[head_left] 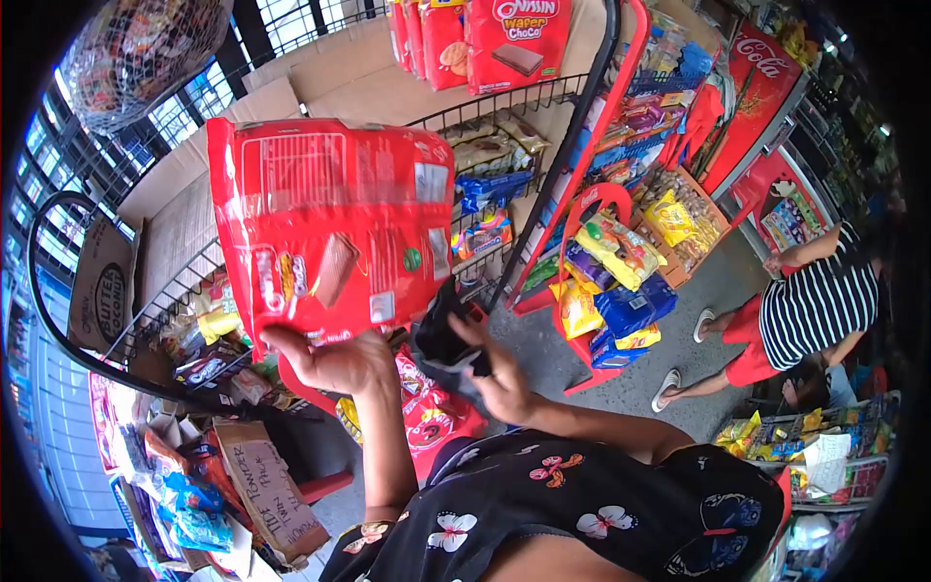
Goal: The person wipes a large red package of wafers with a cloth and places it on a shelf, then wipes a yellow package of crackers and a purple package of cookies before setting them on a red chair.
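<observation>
Gripped along its lower edge by the left hand (339, 363), a large red wafer pack (335, 218) stands raised before a shopper's-eye view of crowded shelves, the fingers largely hidden behind its wrapper. The pack lies above and beyond the palm, printed face toward the wearer. At its lower right corner, the right hand (502, 380) is closed around a bunched black cloth or pouch (446, 335); whether that touches the wrapper cannot be told. The step in hand appears to be handling the pack with the black item at its side; the next move would call for a steady left hold, as so broad a pack could tip. Below, a 2nd red pack (441, 412) rests near the wearer's lap. Behind, a wire rack (553, 87) carries more red packs (519, 44). To the right, a red chair (590, 380) holds bagged goods (621, 254), while 1 person in a striped shirt (815, 301) stands beyond, well apart from the work.
</observation>
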Action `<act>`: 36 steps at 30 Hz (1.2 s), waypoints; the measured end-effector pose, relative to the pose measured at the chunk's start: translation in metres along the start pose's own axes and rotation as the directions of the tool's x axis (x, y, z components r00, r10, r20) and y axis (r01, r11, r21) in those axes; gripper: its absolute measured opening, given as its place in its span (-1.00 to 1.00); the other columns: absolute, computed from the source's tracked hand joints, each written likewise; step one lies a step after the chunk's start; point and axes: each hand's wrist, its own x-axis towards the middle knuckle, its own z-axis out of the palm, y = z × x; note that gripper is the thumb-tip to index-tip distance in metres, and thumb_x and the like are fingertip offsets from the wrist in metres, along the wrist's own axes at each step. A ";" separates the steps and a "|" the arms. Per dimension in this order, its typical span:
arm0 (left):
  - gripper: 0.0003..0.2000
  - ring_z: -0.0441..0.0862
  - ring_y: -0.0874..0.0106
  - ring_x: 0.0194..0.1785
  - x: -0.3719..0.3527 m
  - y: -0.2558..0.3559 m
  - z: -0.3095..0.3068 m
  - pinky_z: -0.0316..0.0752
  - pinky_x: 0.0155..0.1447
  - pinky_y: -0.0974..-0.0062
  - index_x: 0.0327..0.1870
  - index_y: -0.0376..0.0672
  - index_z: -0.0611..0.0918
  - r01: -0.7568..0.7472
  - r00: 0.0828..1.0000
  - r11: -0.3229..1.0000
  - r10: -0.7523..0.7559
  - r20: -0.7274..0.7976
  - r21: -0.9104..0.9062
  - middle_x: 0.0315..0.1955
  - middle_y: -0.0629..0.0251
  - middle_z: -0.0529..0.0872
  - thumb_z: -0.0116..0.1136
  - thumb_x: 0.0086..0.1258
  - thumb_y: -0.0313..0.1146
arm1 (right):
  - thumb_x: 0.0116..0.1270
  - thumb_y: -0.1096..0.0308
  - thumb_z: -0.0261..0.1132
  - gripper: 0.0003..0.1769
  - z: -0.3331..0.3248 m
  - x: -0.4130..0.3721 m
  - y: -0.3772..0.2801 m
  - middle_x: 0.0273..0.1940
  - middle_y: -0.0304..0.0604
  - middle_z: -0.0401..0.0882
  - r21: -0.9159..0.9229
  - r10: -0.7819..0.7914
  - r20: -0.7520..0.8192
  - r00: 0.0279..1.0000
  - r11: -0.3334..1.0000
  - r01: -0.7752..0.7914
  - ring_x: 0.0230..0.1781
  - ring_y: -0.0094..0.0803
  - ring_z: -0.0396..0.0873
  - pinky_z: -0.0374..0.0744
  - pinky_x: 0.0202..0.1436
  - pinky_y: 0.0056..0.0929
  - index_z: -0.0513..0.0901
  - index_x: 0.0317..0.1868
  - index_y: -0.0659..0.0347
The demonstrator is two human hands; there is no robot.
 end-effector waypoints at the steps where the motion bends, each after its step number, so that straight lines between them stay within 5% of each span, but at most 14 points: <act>1: -0.55 0.41 0.24 0.27 0.007 -0.009 0.000 0.26 0.37 0.04 0.22 -0.10 0.46 0.017 0.998 0.998 -0.014 0.057 -0.054 0.21 0.29 0.49 0.08 0.41 -0.06 | 0.32 0.53 0.09 -0.43 -0.016 0.005 0.003 0.36 0.10 0.26 0.026 0.026 -0.015 1.000 0.999 -0.025 0.42 -0.12 0.18 0.12 0.43 -0.26 0.26 0.36 0.36; 3: -0.54 0.42 0.21 0.27 0.005 -0.023 0.021 0.26 0.37 0.04 0.23 -0.11 0.45 0.141 0.980 0.986 -0.126 0.151 -0.090 0.21 0.24 0.49 0.07 0.41 -0.06 | 0.48 0.31 0.03 -0.49 -0.044 0.023 -0.003 0.38 0.08 0.21 -0.053 -0.003 -0.233 0.973 0.999 -0.009 0.44 -0.14 0.15 0.14 0.43 -0.26 0.26 0.35 0.36; 5: -0.51 0.39 0.23 0.29 -0.009 -0.043 0.049 0.25 0.38 0.07 0.25 -0.16 0.43 0.126 0.991 0.992 -0.124 0.057 -0.025 0.24 0.20 0.45 0.02 0.43 -0.04 | 0.37 0.43 0.12 -0.45 -0.075 0.058 -0.017 0.39 0.10 0.17 -0.383 -0.382 -0.141 0.913 0.872 0.305 0.40 0.02 0.18 0.18 0.41 -0.10 0.29 0.37 0.21; 8: -0.51 0.40 0.33 0.29 -0.014 -0.079 0.052 0.29 0.36 0.19 0.24 -0.24 0.41 -0.142 0.990 0.920 0.137 0.038 0.366 0.23 0.19 0.45 -0.06 0.47 -0.05 | 0.11 0.39 0.29 -0.29 -0.091 0.099 -0.036 0.40 0.05 0.14 -0.690 -0.442 0.199 0.874 0.570 0.446 0.35 0.12 0.21 0.23 0.34 0.13 0.38 0.34 -0.06; 10: -0.51 0.40 0.30 0.29 -0.027 -0.080 0.079 0.28 0.36 0.20 0.29 -0.26 0.37 0.101 0.989 0.984 -0.115 0.088 0.150 0.23 0.14 0.46 -0.06 0.49 -0.11 | 0.01 0.41 0.32 -0.24 -0.097 0.117 -0.021 0.40 0.04 0.14 -0.821 -0.622 0.184 0.761 0.329 0.467 0.33 0.12 0.24 0.25 0.29 0.24 0.41 0.32 -0.14; 15: -0.42 0.25 0.19 0.40 -0.056 -0.097 0.109 0.12 0.43 -0.03 0.37 -0.15 0.28 0.204 0.670 0.975 -0.208 0.713 0.093 0.35 0.15 0.31 0.16 0.37 -0.23 | 0.07 0.47 0.39 -0.26 -0.160 0.144 -0.035 0.34 0.14 0.27 -0.543 -0.713 -0.034 0.701 0.602 0.585 0.31 0.06 0.31 0.32 0.33 -0.13 0.37 0.31 0.19; 16: -0.23 0.19 0.17 0.44 -0.049 -0.105 0.114 0.09 0.44 -0.01 0.41 -0.13 0.21 0.019 0.597 0.981 -0.167 0.785 0.194 0.40 0.13 0.20 0.32 0.20 -0.17 | 0.10 0.46 0.40 -0.27 -0.172 0.143 -0.018 0.32 0.11 0.29 -0.466 -0.510 -0.158 0.846 0.794 0.391 0.31 -0.03 0.32 0.32 0.34 -0.19 0.35 0.31 0.26; 19: 0.09 0.08 0.16 0.49 -0.006 -0.134 0.132 0.03 0.45 0.04 0.47 -0.07 0.06 -0.545 0.487 0.724 -0.138 0.863 0.423 0.48 0.10 0.00 0.55 -0.08 -0.11 | 0.08 0.50 0.41 -0.33 -0.197 0.145 -0.044 0.11 -0.06 0.50 0.055 -0.202 -0.388 0.899 0.969 0.242 0.09 -0.29 0.50 0.44 0.22 -0.34 0.38 0.23 0.32; 21: -0.02 0.18 0.17 0.45 0.020 -0.154 0.137 0.28 0.36 0.18 0.49 0.02 -0.02 -0.290 0.573 0.801 -0.293 0.766 0.524 0.42 0.00 0.11 0.42 0.11 -0.18 | 0.04 0.54 0.41 -0.34 -0.215 0.147 -0.054 0.05 -0.11 0.57 0.409 -0.054 -0.335 0.941 0.891 0.197 0.02 -0.35 0.56 0.49 0.19 -0.36 0.39 0.20 0.33; 23: -0.16 0.36 0.23 0.33 0.035 -0.161 0.135 0.40 0.27 0.29 0.45 -0.12 0.09 0.071 0.468 0.785 -0.571 0.675 0.615 0.31 0.01 0.33 0.34 0.20 -0.24 | 0.01 0.52 0.43 -0.29 -0.237 0.146 -0.035 0.05 -0.08 0.58 0.569 0.067 -0.189 0.980 0.820 0.054 0.06 -0.33 0.57 0.52 0.18 -0.35 0.38 0.22 0.33; 27: -0.48 0.64 0.41 -0.06 0.028 -0.180 0.137 0.51 0.09 0.41 0.08 -0.39 0.48 -0.110 0.486 0.645 -0.629 0.607 0.756 -0.10 0.14 0.68 0.37 0.19 -0.26 | 0.11 0.45 0.43 -0.31 -0.263 0.166 -0.007 0.14 -0.11 0.54 0.584 0.185 -0.127 0.975 0.808 -0.077 0.10 -0.32 0.54 0.48 0.22 -0.35 0.38 0.26 0.33; 31: -0.53 0.67 0.44 -0.15 0.023 -0.218 0.153 0.57 -0.02 0.47 -0.03 -0.38 0.53 -0.261 0.588 0.691 -0.439 0.679 0.674 -0.17 0.13 0.70 0.45 0.11 -0.32 | 0.11 0.46 0.47 -0.53 -0.284 0.230 0.039 -0.01 -0.20 0.63 0.167 -0.021 -0.423 0.906 0.981 0.101 -0.01 -0.41 0.56 0.46 0.15 -0.42 0.57 0.05 0.35; 33: -0.52 0.67 0.44 -0.15 0.034 -0.251 0.154 0.58 -0.03 0.47 -0.03 -0.38 0.53 -0.302 0.632 0.745 -0.311 0.710 0.595 -0.18 0.12 0.70 0.45 0.12 -0.30 | 0.13 0.48 0.45 -0.66 -0.291 0.263 0.054 -0.12 -0.21 0.66 0.092 -0.095 -0.718 0.690 0.969 0.229 -0.15 -0.48 0.58 0.49 0.04 -0.46 0.64 -0.06 0.35; 36: -0.49 0.67 0.44 -0.16 0.054 -0.287 0.163 0.58 -0.05 0.48 -0.01 -0.35 0.49 -0.448 0.599 0.786 -0.090 0.796 0.426 -0.19 0.14 0.70 0.48 0.08 -0.33 | 0.19 0.42 0.41 -0.72 -0.305 0.290 0.057 -0.16 -0.12 0.68 -0.141 -0.342 -0.751 0.565 0.919 0.369 -0.20 -0.44 0.60 0.51 -0.02 -0.42 0.63 -0.14 0.43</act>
